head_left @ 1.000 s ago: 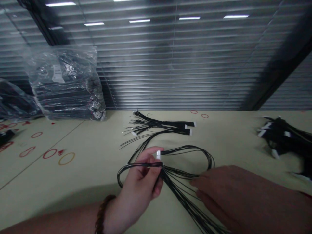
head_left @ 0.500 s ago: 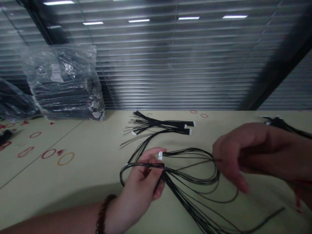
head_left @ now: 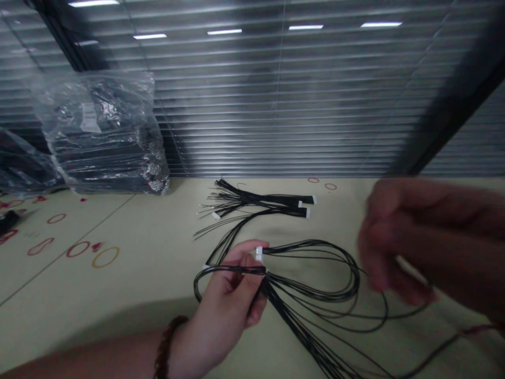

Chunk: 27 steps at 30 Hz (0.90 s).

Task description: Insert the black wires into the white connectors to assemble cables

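Our left fingers (head_left: 242, 284) clench a looped bundle of thin black wires (head_left: 294, 308), seemingly to keep it gathered, with a small white plastic connector (head_left: 259, 253) just beyond them; whether our blurred right fingers (head_left: 381, 258) grasp anything, we cannot tell.

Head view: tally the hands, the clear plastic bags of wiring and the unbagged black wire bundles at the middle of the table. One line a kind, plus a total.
Hands: 2, the left hand and the right hand
Clear plastic bags: 2, the larger bag and the far-left bag
Black wire bundles: 2, the held bundle and the bundle lying beyond it
Total: 6
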### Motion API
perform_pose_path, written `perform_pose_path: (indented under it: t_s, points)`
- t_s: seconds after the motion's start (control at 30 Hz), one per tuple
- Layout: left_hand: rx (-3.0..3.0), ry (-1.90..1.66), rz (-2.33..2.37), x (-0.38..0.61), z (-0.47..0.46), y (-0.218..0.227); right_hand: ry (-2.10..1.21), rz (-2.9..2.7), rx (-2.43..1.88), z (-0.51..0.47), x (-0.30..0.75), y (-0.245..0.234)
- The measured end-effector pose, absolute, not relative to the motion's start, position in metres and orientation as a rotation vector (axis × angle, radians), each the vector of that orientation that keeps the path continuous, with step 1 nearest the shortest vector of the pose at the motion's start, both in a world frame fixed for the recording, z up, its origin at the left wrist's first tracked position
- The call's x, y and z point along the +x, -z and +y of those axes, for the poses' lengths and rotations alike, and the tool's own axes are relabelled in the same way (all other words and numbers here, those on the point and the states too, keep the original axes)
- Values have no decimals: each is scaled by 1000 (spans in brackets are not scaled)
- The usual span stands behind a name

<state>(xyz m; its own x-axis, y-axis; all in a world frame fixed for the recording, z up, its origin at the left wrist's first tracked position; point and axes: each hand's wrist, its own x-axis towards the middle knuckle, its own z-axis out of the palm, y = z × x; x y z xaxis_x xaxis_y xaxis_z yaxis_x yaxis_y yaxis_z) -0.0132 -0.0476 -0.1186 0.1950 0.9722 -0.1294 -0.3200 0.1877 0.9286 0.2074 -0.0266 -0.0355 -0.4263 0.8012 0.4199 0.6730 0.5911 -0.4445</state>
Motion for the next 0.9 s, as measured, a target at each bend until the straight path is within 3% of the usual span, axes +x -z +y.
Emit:
perform_pose_path:
  t_s: [0.03, 0.1, 0.67, 0.9]
  points:
    - [911, -1116, 898, -13, -48, 118, -525, -2304, -1102, -31, 196, 40]
    - [899, -1117, 857, -13, -48, 118, -622, -2373, -1155, -37, 178, 48]
    - [952, -1054, 764, -11, -52, 115, -123, -2425, -1203, -36, 165, 64]
    - [1089, -1112, 795, -12, -54, 122, -190, -2458, -1164, -40, 169, 63]
